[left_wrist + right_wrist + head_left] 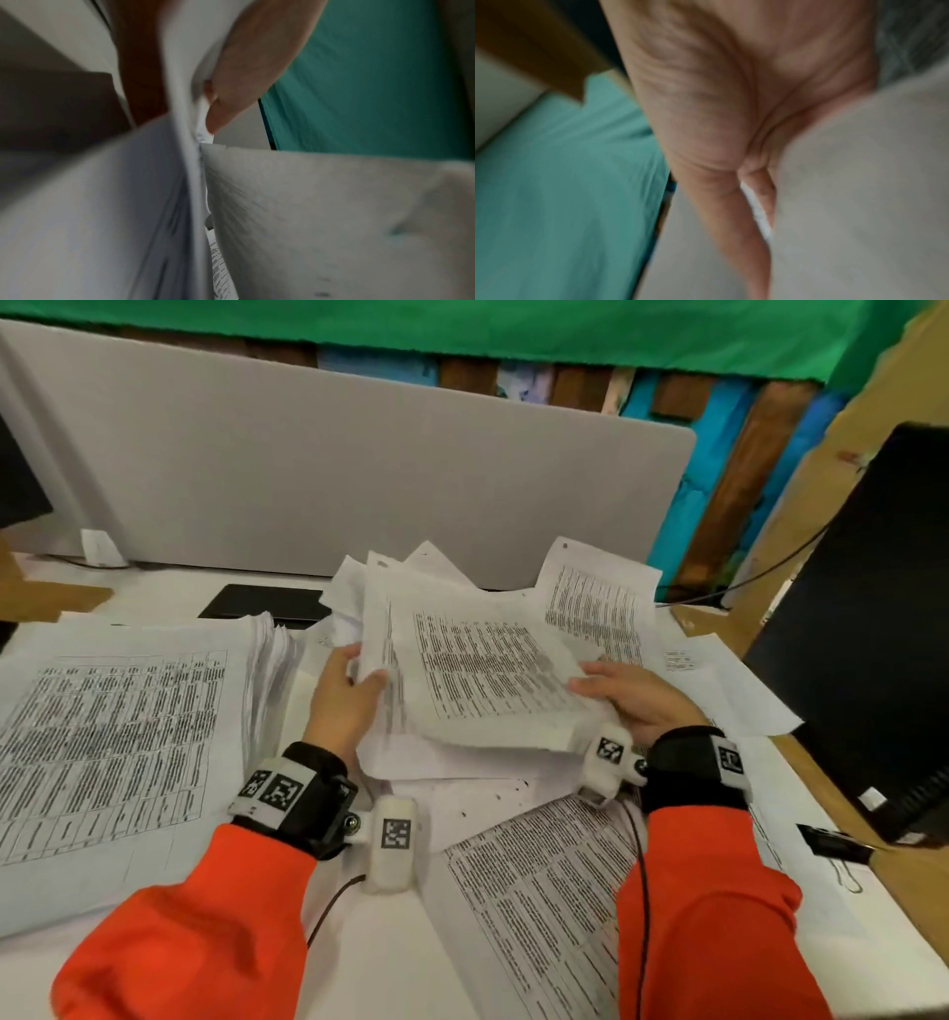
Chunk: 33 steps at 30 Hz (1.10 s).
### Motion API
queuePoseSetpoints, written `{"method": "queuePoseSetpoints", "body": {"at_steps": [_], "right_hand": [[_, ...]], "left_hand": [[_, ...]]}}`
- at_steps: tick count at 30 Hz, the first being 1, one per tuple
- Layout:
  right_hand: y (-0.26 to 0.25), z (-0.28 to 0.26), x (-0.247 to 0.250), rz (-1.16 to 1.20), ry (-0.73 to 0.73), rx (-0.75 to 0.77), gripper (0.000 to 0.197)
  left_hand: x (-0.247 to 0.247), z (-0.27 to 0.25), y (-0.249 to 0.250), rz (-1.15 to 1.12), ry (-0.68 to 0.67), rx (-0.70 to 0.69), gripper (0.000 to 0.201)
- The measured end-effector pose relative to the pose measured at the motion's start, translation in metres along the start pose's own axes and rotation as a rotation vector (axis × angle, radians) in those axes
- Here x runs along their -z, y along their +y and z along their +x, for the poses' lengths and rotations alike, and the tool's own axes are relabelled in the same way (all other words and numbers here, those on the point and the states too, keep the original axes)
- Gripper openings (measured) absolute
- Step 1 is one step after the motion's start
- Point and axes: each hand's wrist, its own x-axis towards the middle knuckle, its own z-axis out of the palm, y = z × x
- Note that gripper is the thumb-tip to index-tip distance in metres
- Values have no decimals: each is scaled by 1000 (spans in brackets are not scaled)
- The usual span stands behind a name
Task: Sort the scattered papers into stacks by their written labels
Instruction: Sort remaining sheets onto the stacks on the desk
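Both hands (341,698) (634,698) grip paper bundle (488,670).

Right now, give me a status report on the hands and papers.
Left hand and right hand grip the paper bundle from both sides. Sorted stack lies left. Loose sheets underneath.

The thick bundle of white printed paper sheets (493,680) looks matt and slightly crumpled at its edges. The tall stack of white table-printed paper (118,742) has smooth, flat leaves. The grey desk partition panel (328,469) appears felt-like and matt. The green cloth backdrop (462,331) is soft, with a frayed edge. The orange sleeves (195,927) are matt fabric.
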Motion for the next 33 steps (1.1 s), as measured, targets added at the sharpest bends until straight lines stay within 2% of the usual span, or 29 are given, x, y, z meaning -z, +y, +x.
{"method": "queuePoseSetpoints", "body": {"at_steps": [2, 3, 5, 8, 10, 12, 14, 17, 19, 21, 24, 25, 29, 31, 33], "right_hand": [[-2, -1, -15, -223, 54, -34, 24], [-1, -1, -21, -280, 74, -35, 14], [-2, 3, -32, -305, 95, -40, 18], [0, 12, -42, -460, 94, -36, 48], [1, 11, -43, -518, 91, -27, 51], [-2, 4, -37, -464, 93, 41, 41], [-6, -3, -25, -295, 105, 129, 35], [-5, -10, -14, -51, 51, 165, 37], [-2, -11, -17, -64, 7, 146, 46], [1, -7, -21, -136, 40, 145, 54], [3, 0, -13, -98, 182, 190, 24], [3, 1, -9, -92, 204, 196, 22], [3, -4, -9, 64, 132, 189, 40], [2, -5, -15, 130, 87, 184, 42], [1, -5, -26, 77, 104, 207, 35]], "left_hand": [[-2, 0, -5, 37, -125, 89, 25], [-3, 0, -6, 64, -139, 87, 23], [-7, -1, -7, 72, -138, 64, 21], [-11, -2, -8, 80, -250, 105, 24], [-10, -5, -8, 117, -299, 115, 25], [-9, -5, -8, 109, -296, 23, 24], [-9, -8, -3, 118, -271, -129, 24], [-11, -15, 3, 113, -280, -236, 25], [-13, -17, 5, 83, -298, -257, 26], [-13, -17, 6, 48, -315, -239, 25], [-11, -11, 1, -107, -260, -110, 28], [-9, -9, -1, -154, -226, -76, 32], [-9, -5, -6, -294, -143, 11, 45], [-13, -5, -5, -339, -226, 70, 47], [-16, -11, 0, -324, -338, 52, 50]]}}
